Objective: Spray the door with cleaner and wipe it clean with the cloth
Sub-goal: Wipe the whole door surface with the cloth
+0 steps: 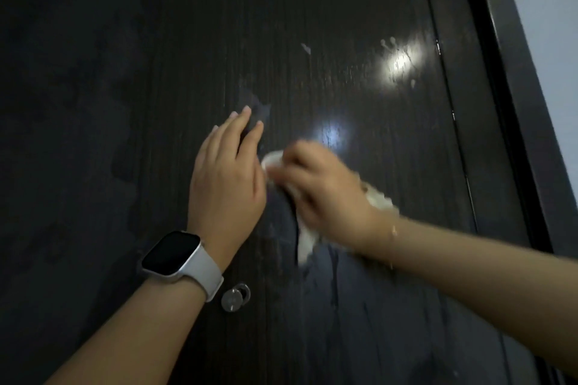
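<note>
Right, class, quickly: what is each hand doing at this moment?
Left hand: open, fingers straight, flat against the door.
Right hand: gripping the white cloth, pressed to the door.

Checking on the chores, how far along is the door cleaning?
Spraying looks done: the door shows wet drips and runs. Wiping is underway, the right hand rubbing the cloth mid-panel while the left hand rests flat. Droplets near the upper right remain to wipe.

Left hand (226, 180) flat on door (359, 25); cloth (305, 242) just right, under right hand (325, 194).
</note>
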Tool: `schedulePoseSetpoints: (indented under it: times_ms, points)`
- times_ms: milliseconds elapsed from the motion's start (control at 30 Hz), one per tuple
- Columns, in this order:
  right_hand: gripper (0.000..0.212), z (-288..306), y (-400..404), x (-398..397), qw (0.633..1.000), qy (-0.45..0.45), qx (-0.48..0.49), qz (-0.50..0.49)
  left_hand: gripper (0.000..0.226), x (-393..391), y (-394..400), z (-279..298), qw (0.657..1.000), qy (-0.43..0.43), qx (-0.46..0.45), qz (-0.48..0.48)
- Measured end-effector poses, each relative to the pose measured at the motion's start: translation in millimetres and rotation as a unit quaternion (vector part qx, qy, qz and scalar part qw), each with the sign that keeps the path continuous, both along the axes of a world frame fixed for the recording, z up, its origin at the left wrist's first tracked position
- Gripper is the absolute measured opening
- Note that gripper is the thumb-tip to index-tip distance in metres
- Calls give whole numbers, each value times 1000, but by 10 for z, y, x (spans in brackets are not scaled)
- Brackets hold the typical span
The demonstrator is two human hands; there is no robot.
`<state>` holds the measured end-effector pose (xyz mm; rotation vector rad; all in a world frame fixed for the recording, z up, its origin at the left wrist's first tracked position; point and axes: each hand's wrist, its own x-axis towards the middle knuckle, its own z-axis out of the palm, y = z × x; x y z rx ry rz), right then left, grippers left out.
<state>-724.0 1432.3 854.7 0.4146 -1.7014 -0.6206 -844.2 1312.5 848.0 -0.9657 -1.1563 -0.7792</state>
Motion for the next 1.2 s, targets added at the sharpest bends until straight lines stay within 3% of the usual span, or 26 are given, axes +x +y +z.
schedulePoseSetpoints:
  times_ms: [100, 200, 367, 467, 700, 833, 933, 1067, 1133, 1200]
  points:
    - [23, -573, 15, 58, 995, -76, 54, -30, 45, 22, -27, -106, 1000, -16, -4, 3]
    - [24, -495, 98, 136, 989, -99, 96, -51, 45, 125, -62, -264, 1000, -15, -15, 2]
    - [17, 107, 329, 292, 997, 64, -45, -24, 47, 192, -42, -604, 998, -55, -42, -10]
    - [16, -59, 315, 261, 992, 87, -96, 0, 48, 146, 20, -766, 996, -67, -50, 11]
    - [32, -1611, 417, 326, 990, -129, 34, -39, 49, 119, 46, -786, 995, -66, -51, 45]
    - [30, -1715, 501, 461, 978, -175, 92, -67, 47, 192, 32, -835, 993, -70, -65, 72]
    - [49, -1251, 533, 510, 994, -99, -12, -49, 47, 329, 76, -1009, 992, -53, -83, 79]
    - [25, -776, 629, 543, 988, 91, -125, -16, 52, 541, 250, -1388, 990, -92, -101, -20]
    - [21, -909, 619, 495, 979, 120, -167, 6, 50, 583, 333, -1522, 986, -121, -98, -66]
    - [27, -1317, 584, 451, 977, 117, -179, 23, 48, 567, 395, -1601, 987, -123, -89, -51]
